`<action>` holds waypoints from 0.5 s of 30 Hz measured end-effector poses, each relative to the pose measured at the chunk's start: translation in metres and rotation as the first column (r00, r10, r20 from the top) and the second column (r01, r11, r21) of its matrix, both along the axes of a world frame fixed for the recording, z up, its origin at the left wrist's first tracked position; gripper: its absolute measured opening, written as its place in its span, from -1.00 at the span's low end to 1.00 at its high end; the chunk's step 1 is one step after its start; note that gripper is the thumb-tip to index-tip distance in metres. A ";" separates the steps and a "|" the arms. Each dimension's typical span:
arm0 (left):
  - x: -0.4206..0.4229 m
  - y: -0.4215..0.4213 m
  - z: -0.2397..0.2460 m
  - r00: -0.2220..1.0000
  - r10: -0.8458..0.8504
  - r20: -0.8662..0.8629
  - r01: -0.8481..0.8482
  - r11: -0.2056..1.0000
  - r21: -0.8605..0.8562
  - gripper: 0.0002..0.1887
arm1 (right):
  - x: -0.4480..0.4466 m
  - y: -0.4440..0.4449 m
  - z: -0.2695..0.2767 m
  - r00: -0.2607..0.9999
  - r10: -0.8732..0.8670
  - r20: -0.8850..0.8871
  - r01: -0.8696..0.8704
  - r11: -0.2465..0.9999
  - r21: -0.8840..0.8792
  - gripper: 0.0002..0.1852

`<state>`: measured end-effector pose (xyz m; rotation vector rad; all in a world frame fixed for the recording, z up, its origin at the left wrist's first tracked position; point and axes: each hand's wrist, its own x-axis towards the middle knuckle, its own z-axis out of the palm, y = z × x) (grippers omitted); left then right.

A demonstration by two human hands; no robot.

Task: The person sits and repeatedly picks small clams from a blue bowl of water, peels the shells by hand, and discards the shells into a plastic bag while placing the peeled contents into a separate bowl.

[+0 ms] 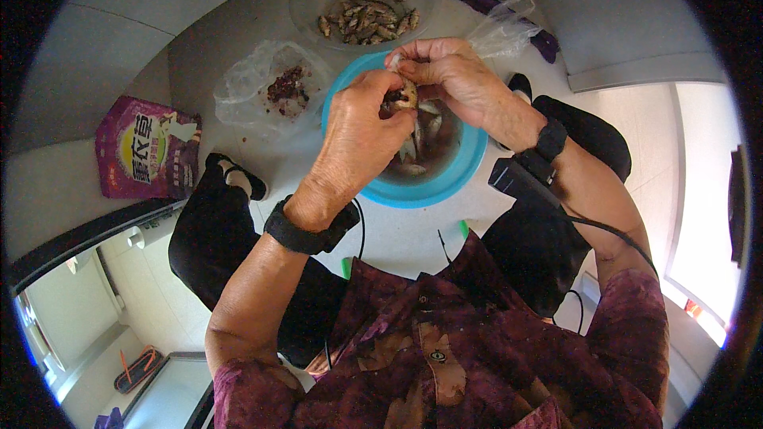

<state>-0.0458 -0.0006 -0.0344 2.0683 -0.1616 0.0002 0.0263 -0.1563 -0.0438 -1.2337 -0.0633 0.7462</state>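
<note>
Both hands are over a blue plastic basin (381, 190) on the floor, holding one small fish (406, 95) between them. My left hand (366, 122) pinches its lower part, where a dark patch shows. The fingertips of my right hand (444, 71) grip its pale upper end. Under them, several small fish (411, 152) lie in murky reddish water. Beyond the basin stands a clear round bowl (304, 6) with many small brownish fish (369, 18). Left of the basin, an open clear plastic bag (238, 92) holds dark red scraps (289, 89) that look like fish innards.
A purple printed pouch (149, 152) stands at the left by the cabinet. Another clear plastic bag (506, 27) lies beyond my right hand, beside a dark purple cloth (539, 42). My shoes (253, 182) and knees flank the basin. Grey panels rise at both sides.
</note>
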 end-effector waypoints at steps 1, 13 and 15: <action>0.000 0.000 0.000 1.000 -0.002 0.026 0.001 1.000 0.019 -0.76 | 0.000 0.000 0.000 1.000 0.006 -0.009 -0.006 1.000 0.019 -0.82; 0.002 -0.001 0.000 0.995 0.090 0.049 -0.094 0.993 0.074 -0.75 | 0.000 0.006 -0.004 0.998 -0.019 0.052 0.018 1.000 0.016 -0.80; 0.003 -0.001 0.000 0.993 0.103 0.054 -0.106 0.993 0.051 -0.76 | -0.004 0.009 -0.005 0.998 -0.050 0.037 0.048 0.997 0.055 -0.80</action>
